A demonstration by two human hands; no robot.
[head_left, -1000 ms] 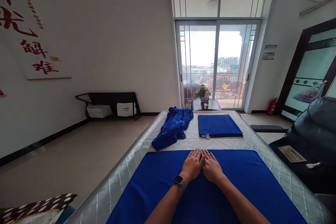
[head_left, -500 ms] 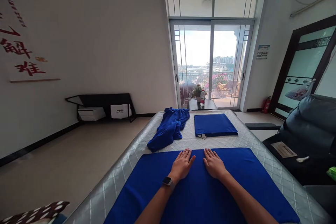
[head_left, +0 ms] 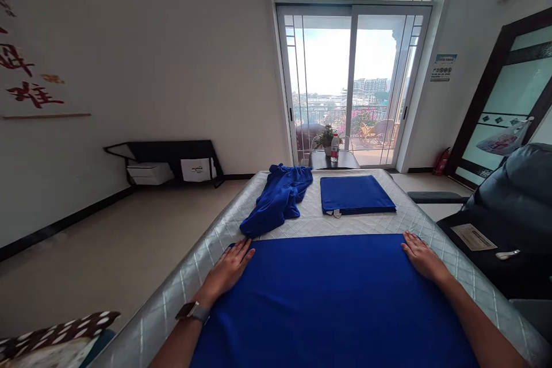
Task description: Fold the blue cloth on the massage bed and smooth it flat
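Observation:
A blue cloth (head_left: 328, 299) lies spread flat over the near part of the mattress (head_left: 302, 229). My left hand (head_left: 230, 267) rests on its far left corner, fingers stretched out, with a watch (head_left: 192, 311) on the wrist. On the far right corner lies my right hand (head_left: 425, 256), also flat and open. Beyond the cloth, a crumpled blue cloth (head_left: 278, 198) sits close to my left fingertips. To its right is a neatly folded blue cloth (head_left: 357, 192) with white tags at its near edge.
A black chair (head_left: 509, 207) with a card (head_left: 473, 237) on its seat stands to the right. Past the mattress, a small table (head_left: 317, 161) holds a bottle (head_left: 334, 148) and a plant (head_left: 328, 137). A spotted brown fabric (head_left: 60, 330) is at lower left.
Both hands have slid apart from the middle of the cloth's far edge, the left to the left corner, the right to the right corner. The camera view has tilted slightly down.

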